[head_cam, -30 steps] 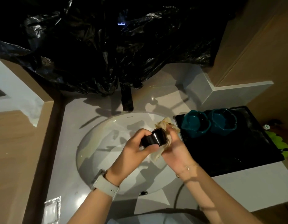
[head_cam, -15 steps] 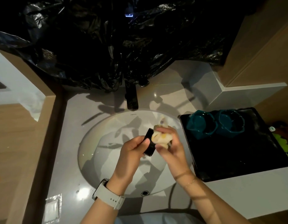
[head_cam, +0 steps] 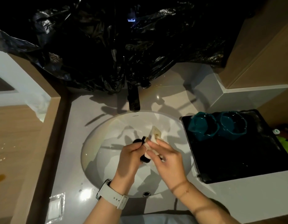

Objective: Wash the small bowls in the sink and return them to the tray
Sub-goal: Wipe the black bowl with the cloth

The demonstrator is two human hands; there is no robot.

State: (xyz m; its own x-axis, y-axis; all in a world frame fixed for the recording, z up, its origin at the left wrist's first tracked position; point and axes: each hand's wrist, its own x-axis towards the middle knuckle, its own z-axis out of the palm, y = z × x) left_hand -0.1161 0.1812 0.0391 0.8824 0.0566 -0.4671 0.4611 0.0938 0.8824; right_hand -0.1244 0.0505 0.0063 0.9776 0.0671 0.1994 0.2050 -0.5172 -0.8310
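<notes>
Over the white sink basin, both hands are working close together. Left hand is gripping a small black bowl, fingers curled closed around its side; most of the bowl is hidden behind the fingers, so its exact tilt cannot be told. Right hand is pinching a pale crumpled cloth, fingers closed on it and pressing it against the bowl from the right side. Bowl is sitting between the two hands, touching both, well above the basin floor and just below the dark faucet.

Two teal bowls are resting side by side at the far edge of the black tray, which is lying on the counter to the right of the sink. Tray is nearer the right hand; the left hand, which is carrying the bowl, would be crossing the basin to reach it.

Judgement: wiping step is under way on this bowl. No water is visibly running. Likely risk: a wet bowl slipping from a one-handed grip.
</notes>
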